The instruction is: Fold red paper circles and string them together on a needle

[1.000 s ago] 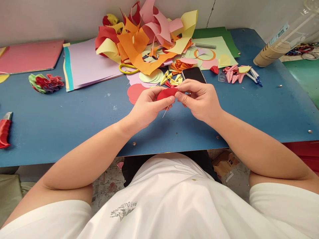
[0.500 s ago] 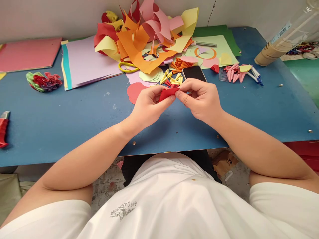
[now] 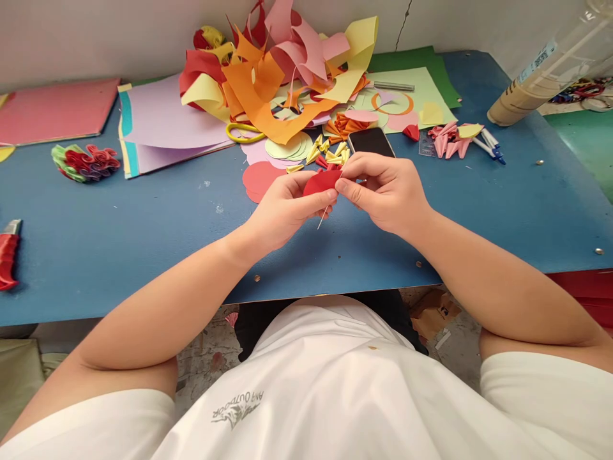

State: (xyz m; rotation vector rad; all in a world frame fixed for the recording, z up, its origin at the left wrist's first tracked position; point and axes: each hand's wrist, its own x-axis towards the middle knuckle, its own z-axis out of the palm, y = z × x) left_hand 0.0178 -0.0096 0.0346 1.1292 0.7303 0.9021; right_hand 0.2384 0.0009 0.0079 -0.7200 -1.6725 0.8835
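Observation:
Both my hands meet over the middle of the blue table point(image 3: 143, 230). My left hand point(image 3: 282, 207) pinches a small red paper piece point(image 3: 320, 182) from the left. My right hand point(image 3: 387, 191) pinches the same piece from the right, fingers closed. A thin pale stick or needle point(image 3: 322, 217) pokes down below the paper between my fingers. Just behind my hands lie a black phone point(image 3: 370, 140), small yellow and red folded paper cones point(image 3: 330, 152) and a red paper circle point(image 3: 257, 179).
A heap of cut coloured paper scraps point(image 3: 278, 76) with yellow scissors point(image 3: 244, 133) sits at the back. Lilac sheets point(image 3: 163, 124) and a pink sheet point(image 3: 52, 108) lie left, with a paper flower point(image 3: 86, 161) and a red-handled knife point(image 3: 7, 255). Pens point(image 3: 491, 145) and a bottle point(image 3: 541, 76) are right.
The red paper piece was bent between my fingers half a second ago and now looks flatter again; the thin stick shows below it once more. My hands stayed in place.

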